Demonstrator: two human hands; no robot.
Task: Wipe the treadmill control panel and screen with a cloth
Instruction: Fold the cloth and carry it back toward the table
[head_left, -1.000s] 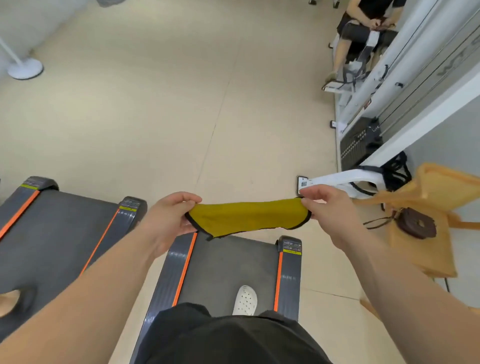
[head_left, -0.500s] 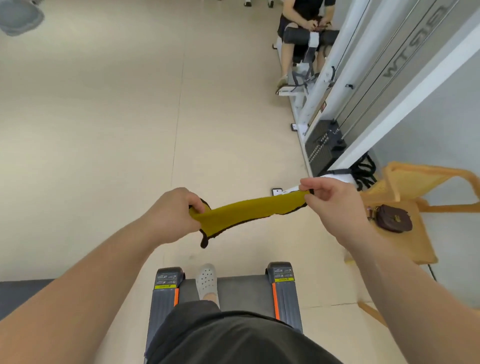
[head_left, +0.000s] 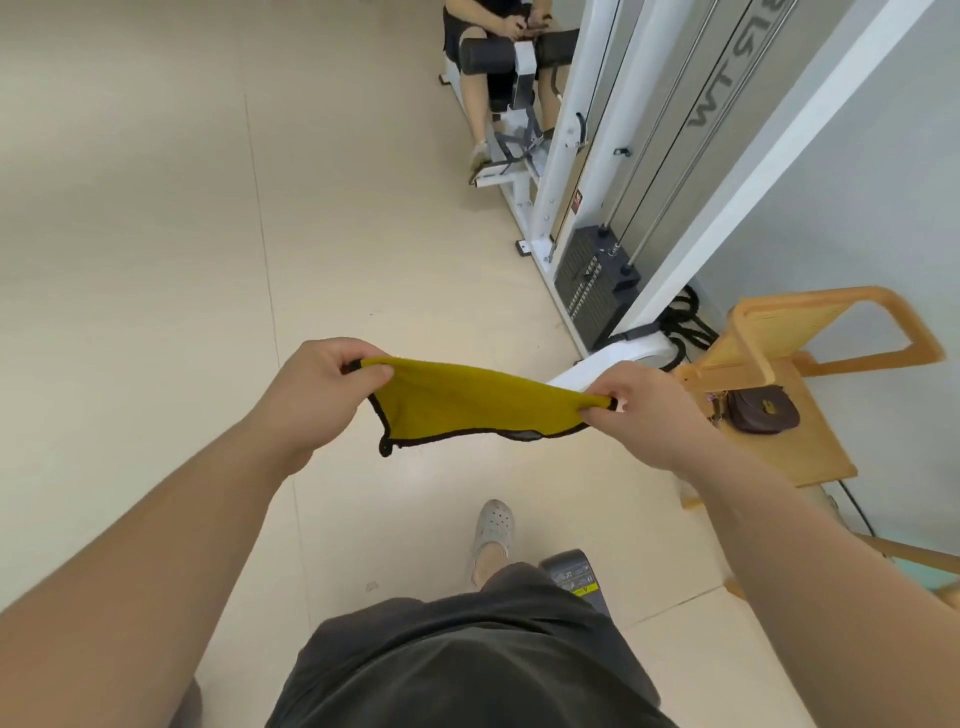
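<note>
Both hands, left hand (head_left: 317, 395) and right hand (head_left: 649, 410), pinch opposite ends of a yellow cloth (head_left: 467, 405), stretched between them. Below, one clog (head_left: 493, 530) stands on the beige floor (head_left: 156, 260).

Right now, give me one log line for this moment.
phase: pre-wipe | cloth: stretched between both hands | left hand: grip on left end | right hand: grip on right end | panel: out of view
</note>
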